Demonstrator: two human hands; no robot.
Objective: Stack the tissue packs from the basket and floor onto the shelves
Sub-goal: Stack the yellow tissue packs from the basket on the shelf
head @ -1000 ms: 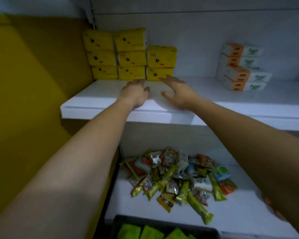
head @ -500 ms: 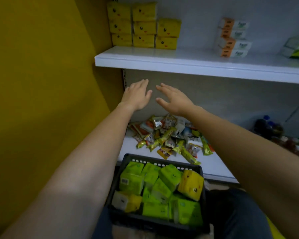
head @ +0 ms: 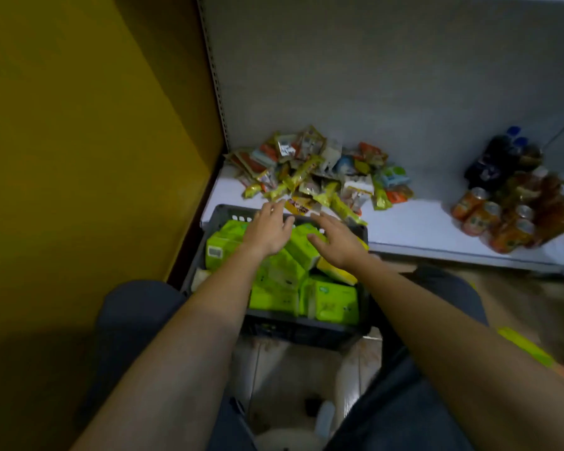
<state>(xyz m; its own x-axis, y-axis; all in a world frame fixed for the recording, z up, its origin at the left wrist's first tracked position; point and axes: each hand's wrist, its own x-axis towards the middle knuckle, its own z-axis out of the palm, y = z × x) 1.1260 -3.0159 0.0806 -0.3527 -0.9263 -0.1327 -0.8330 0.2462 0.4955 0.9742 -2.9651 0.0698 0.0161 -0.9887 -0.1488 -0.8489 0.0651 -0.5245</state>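
Note:
A dark plastic basket (head: 306,332) sits on the floor between my knees, filled with several green tissue packs (head: 334,304) and a yellow pack (head: 336,271) near its right side. My left hand (head: 269,231) hovers palm down over the far part of the basket, fingers apart, holding nothing. My right hand (head: 336,242) hangs beside it over the packs, also open and empty. Whether either hand touches a pack I cannot tell. The upper shelf with the stacked packs is out of view.
The low white shelf (head: 420,229) behind the basket carries a heap of snack packets (head: 316,170) and, to the right, drink cans and bottles (head: 515,196). A yellow wall (head: 79,141) closes the left side. A green pack (head: 525,346) lies on the floor at right.
Both hands have dropped from the upper shelf down to the basket. My view has tilted down, so the shelf with the yellow stacks has left the frame.

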